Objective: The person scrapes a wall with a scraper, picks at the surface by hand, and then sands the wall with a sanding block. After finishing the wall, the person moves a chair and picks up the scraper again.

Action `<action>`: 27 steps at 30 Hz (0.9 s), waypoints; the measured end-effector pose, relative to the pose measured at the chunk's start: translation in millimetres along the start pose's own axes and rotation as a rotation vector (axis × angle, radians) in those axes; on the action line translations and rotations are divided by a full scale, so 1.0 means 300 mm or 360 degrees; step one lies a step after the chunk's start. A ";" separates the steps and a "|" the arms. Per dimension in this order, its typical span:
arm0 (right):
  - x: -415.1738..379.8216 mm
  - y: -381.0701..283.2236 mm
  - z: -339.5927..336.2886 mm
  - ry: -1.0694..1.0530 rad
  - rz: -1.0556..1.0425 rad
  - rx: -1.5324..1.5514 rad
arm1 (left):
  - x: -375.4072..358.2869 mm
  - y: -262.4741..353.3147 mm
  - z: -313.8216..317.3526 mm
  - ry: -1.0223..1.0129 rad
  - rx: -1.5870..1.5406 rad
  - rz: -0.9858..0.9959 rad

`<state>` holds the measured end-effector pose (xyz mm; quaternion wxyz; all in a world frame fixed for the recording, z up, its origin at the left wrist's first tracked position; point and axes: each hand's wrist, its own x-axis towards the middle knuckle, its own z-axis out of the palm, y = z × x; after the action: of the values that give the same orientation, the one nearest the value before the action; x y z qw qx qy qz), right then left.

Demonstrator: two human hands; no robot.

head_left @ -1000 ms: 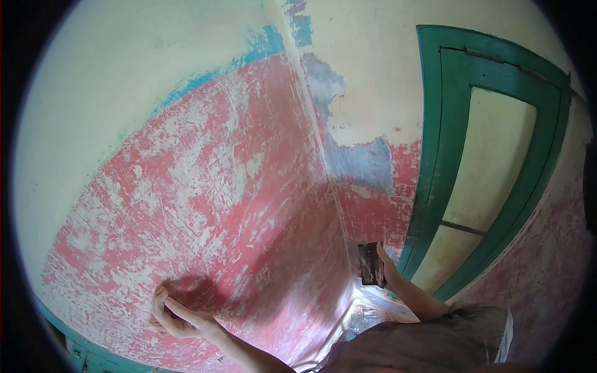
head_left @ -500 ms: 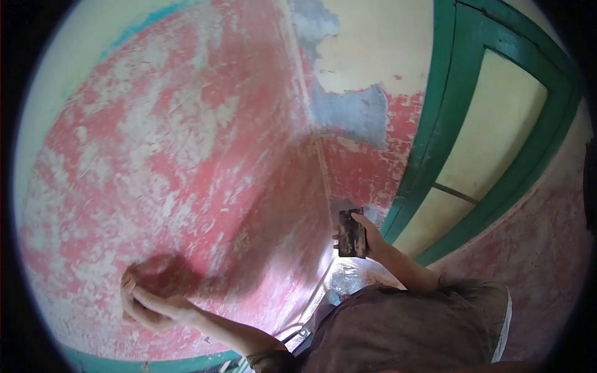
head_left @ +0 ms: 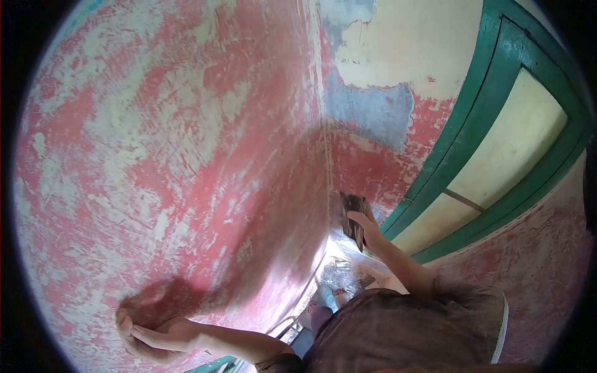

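My right hand is closed round a flat, dark rectangular block with brown, worn patches, thumb across its face. The block stands close to the corner where two walls meet, tilted slightly. At the lower left, my left hand is by the scuffed red-and-white wall, casting a shadow on it. Its fingers are curled, with the tips close to the thumb; I cannot tell what, if anything, they hold. The wall's red paint is patchy, with pale scraped areas and streaks.
A green-framed door with cream panels stands to the right. The adjoining wall has a grey-blue bare patch amid cream and red paint. Below, my feet show on a brightly lit, littered floor, under my dark brown shirt.
The view has shifted, so the corner and door sit farther right. The block has moved up a little and turned to a steeper slant. My left hand appears slightly lower, still curled.
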<state>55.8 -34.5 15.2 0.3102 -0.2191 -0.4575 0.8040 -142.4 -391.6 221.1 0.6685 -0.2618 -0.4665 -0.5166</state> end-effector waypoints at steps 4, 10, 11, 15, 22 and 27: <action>0.119 -0.161 0.174 -0.0037 -0.0670 -0.0768 | -0.003 0.019 0.030 0.0040 0.0074 0.0048; 0.275 -0.448 0.514 -0.0033 -0.2035 -0.0908 | -0.004 0.060 0.062 0.0034 0.0175 0.0046; 0.269 -0.483 0.562 0.0027 -0.2278 -0.1029 | 0.000 0.068 0.056 0.0018 0.0210 0.0052; 0.281 -0.520 0.696 0.0134 -0.2382 -0.1078 | 0.004 0.084 0.060 -0.0028 0.0358 0.0047; 0.285 -0.468 0.777 0.0138 -0.2447 -0.1039 | -0.006 0.067 0.048 -0.0008 0.0178 -0.0069; 0.287 -0.456 0.771 0.0153 -0.2459 -0.1157 | -0.002 0.076 0.055 -0.0026 0.0198 -0.0045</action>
<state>-111.7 -59.7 240.9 0.7008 0.0345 -0.6944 0.1600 -126.8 -370.1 230.5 0.6722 -0.2172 -0.5070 -0.4939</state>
